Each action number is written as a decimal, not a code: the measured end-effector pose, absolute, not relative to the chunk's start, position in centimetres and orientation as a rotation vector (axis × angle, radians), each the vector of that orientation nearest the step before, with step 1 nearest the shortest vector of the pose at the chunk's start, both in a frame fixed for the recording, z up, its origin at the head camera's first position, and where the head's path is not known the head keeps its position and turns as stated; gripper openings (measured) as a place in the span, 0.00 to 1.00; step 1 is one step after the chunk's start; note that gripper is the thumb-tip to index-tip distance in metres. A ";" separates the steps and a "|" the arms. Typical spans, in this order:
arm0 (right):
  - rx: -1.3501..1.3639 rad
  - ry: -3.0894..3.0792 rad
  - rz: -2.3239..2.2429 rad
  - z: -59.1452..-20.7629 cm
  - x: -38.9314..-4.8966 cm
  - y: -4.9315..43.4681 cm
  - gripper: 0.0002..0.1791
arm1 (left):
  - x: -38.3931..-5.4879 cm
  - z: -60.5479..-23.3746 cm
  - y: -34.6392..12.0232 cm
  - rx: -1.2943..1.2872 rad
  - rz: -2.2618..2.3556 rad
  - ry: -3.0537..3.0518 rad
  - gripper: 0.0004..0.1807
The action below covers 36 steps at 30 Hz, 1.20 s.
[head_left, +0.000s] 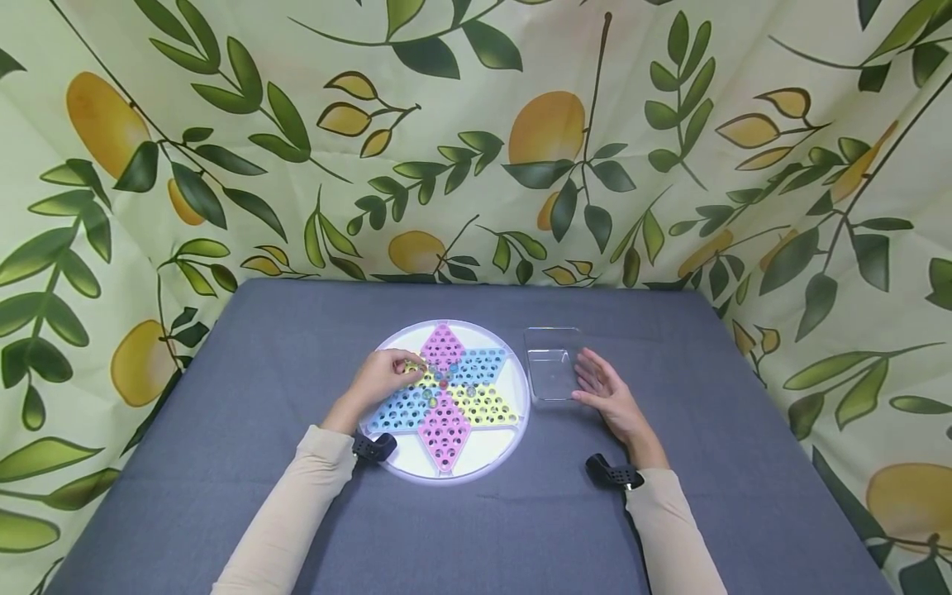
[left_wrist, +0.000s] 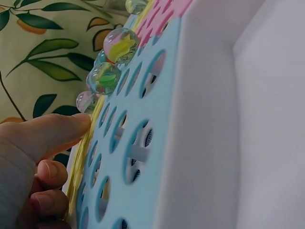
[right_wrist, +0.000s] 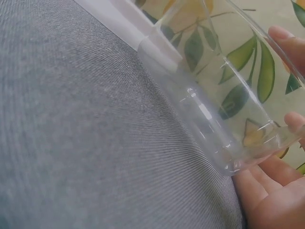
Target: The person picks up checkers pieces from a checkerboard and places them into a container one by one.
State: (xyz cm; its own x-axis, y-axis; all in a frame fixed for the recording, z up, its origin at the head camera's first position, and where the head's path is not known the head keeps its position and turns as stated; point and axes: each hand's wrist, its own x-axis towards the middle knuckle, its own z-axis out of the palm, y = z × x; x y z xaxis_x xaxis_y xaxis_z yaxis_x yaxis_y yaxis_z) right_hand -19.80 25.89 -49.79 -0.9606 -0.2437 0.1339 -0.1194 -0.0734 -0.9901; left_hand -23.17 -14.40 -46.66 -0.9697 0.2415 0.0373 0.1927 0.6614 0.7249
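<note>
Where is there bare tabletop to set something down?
Bare cloth lies between the sleeves, nearer than the round board, and right of the right hand. Crowded: the board's middle, with marbles and left hand; a clear container alongside.

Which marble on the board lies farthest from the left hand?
The rightmost marble in the head view, by the lower-right yellow section; the others sit closer to the left hand.

Left sleeve (head_left: 286,521): long, plain, cream cloth
Right sleeve (head_left: 675,525): matching cream, lightly creased
Left wrist camera (head_left: 377,447): black, rounded
Right wrist camera (head_left: 614,473): black, curved, dotted side
Left hand (head_left: 381,376), right hand (head_left: 611,398): bare
</note>
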 end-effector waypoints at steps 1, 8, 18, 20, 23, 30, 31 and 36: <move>-0.403 2.084 -2.199 -49.8 -19.8 25.9 0.49 | -23.1 -46.6 -14.4 0.362 1.213 2.808 0.13; -0.371 2.105 -2.154 -49.8 -19.9 25.7 0.48 | -22.9 -46.3 -14.7 0.351 1.269 2.818 0.12; -0.357 2.133 -2.072 -49.4 -20.1 26.1 0.49 | -22.9 -44.7 -13.8 0.397 1.292 2.825 0.12; -0.372 2.140 -2.072 -49.3 -20.2 26.3 0.49 | -22.8 -44.2 -13.3 0.417 1.305 2.816 0.12; -0.415 2.179 -2.064 -49.0 -20.4 26.5 0.47 | -22.5 -43.6 -12.4 0.445 1.344 2.795 0.12; -0.464 2.245 -2.072 -49.2 -20.5 26.8 0.46 | -21.8 -42.9 -10.4 0.531 1.352 2.744 0.14; -0.475 2.242 -2.084 -49.3 -20.6 26.8 0.46 | -21.7 -42.8 -10.1 0.541 1.363 2.729 0.14; -0.517 2.236 -2.119 -49.7 -20.6 26.8 0.45 | -21.5 -42.3 -8.6 0.621 1.389 2.668 0.14</move>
State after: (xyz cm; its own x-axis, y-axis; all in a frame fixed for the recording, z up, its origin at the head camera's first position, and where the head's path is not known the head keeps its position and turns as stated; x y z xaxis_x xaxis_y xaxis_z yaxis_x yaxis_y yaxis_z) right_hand -20.58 26.81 -49.65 -0.9450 -0.2490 0.2121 -0.2251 0.0247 -0.9740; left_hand -21.51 -8.58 -42.27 -0.9160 0.3824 0.1216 0.3190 0.5099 0.7989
